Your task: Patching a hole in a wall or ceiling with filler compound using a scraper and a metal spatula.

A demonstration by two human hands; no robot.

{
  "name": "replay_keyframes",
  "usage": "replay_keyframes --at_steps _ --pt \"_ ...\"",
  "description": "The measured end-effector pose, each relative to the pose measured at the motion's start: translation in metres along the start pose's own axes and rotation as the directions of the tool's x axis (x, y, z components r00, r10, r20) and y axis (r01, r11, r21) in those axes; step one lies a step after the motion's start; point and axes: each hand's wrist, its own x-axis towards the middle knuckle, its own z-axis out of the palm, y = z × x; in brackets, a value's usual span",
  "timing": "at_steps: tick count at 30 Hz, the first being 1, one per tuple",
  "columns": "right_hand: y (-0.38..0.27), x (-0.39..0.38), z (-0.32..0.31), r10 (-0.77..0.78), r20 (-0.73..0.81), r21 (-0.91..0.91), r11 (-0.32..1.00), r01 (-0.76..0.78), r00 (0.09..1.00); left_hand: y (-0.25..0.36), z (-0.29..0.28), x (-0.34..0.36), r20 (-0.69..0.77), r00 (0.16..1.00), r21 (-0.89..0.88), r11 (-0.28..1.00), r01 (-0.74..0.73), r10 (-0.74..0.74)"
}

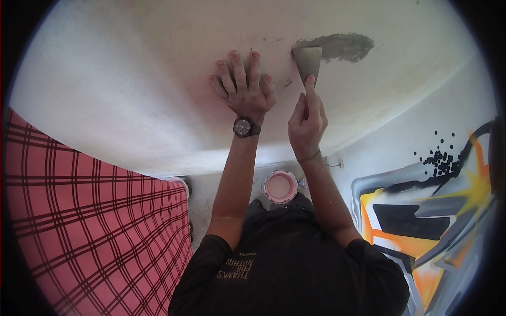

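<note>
My left hand (245, 89) lies flat against the white wall (158, 79), its dusty fingers spread and a dark watch (243, 127) on its wrist. To its right, my right hand (308, 118) grips a putty knife (308, 60), with the index finger stretched along the blade. The handle is hidden inside the hand. The blade's wide edge meets the left end of a rough grey patch (348, 47) on the wall. Small dark chips mark the surface between the two hands.
Below my hands, a pink-smeared bucket (279, 186) stands on the floor by my legs. Red plaid fabric (105, 221) fills the left side. On the right, a side wall carries a colourful graffiti painting (421, 221). A cable runs to a small wall fitting (340, 163).
</note>
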Motion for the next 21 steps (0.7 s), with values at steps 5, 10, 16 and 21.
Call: replay_keyframes --at_steps 5,10,16,21 --pt "0.004 -0.001 0.004 0.012 -0.008 0.003 1.0 -0.012 1.0 0.0 0.004 0.0 0.013 1.0 0.003 1.0 0.009 -0.009" --pt "0.006 0.001 0.005 0.018 0.005 -0.007 1.0 -0.018 1.0 0.0 0.006 -0.003 0.022 1.0 -0.002 1.0 0.01 -0.01" --pt "0.003 0.004 0.008 0.033 -0.006 -0.012 0.999 -0.033 0.999 0.0 0.008 -0.004 0.018 1.0 -0.023 1.0 0.019 -0.018" --pt "0.004 0.003 0.004 0.063 0.067 -0.041 0.997 -0.06 0.996 -0.001 0.008 -0.004 0.017 1.0 -0.006 1.0 0.008 -0.008"
